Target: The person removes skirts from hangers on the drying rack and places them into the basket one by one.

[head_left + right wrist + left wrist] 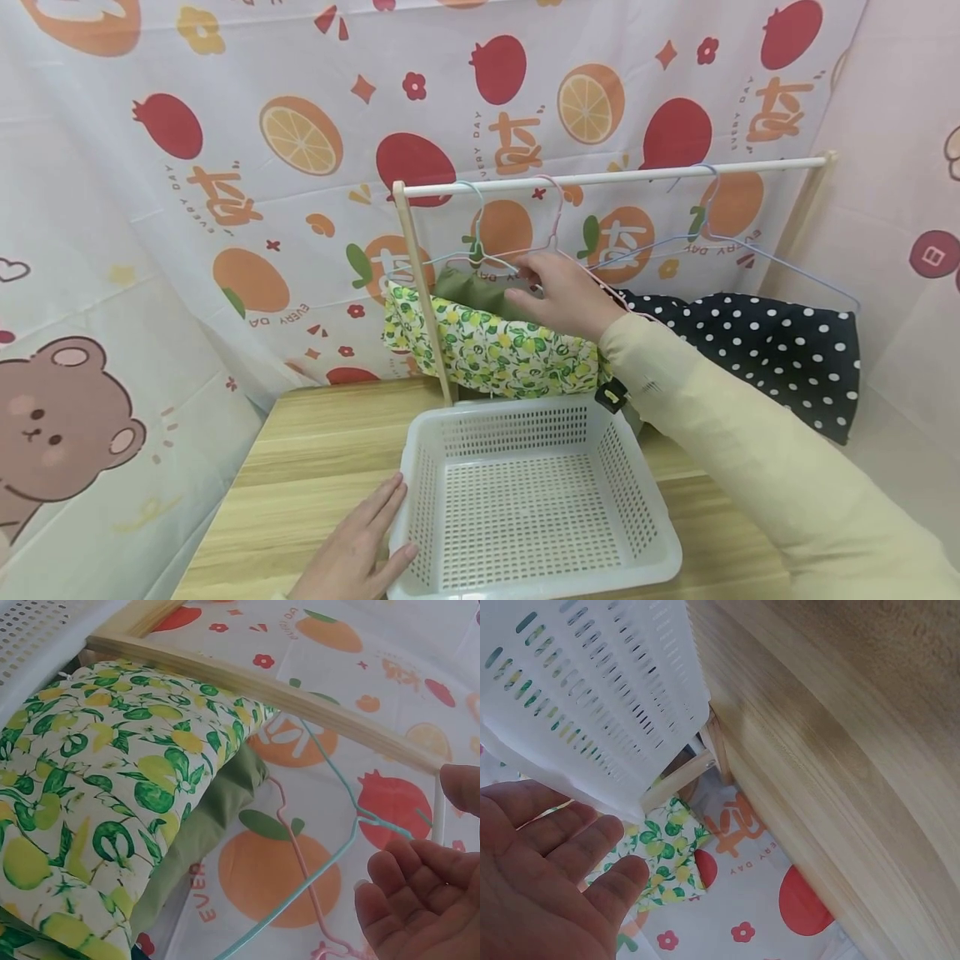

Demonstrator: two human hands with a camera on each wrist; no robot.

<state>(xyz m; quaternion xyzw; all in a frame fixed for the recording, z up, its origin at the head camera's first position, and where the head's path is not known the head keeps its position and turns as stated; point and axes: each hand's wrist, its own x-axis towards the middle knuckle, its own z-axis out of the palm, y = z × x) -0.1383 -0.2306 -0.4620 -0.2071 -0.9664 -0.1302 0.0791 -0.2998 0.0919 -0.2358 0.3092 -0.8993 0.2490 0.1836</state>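
Observation:
At the drying rack (600,178), my right hand (566,292) is beside a teal hanger (480,221) and a pink hanger (557,212). Its fingers bend loosely, thumb apart, in the right wrist view; no grip on either hanger shows there. Below that hand are a lemon-print cloth (510,350) and, behind it, an olive-green cloth (225,806). My left hand (356,546) rests with extended fingers against the left rim of a white perforated basket (536,525). On the right a blue hanger (780,262) hangs above a black polka-dot cloth (780,342).
The basket stands on a wood-grain table (315,467), in front of the rack's wooden left post (423,292). A fruit-print curtain (300,50) hangs close behind the rack. A black strap piece (612,395) shows by my right sleeve.

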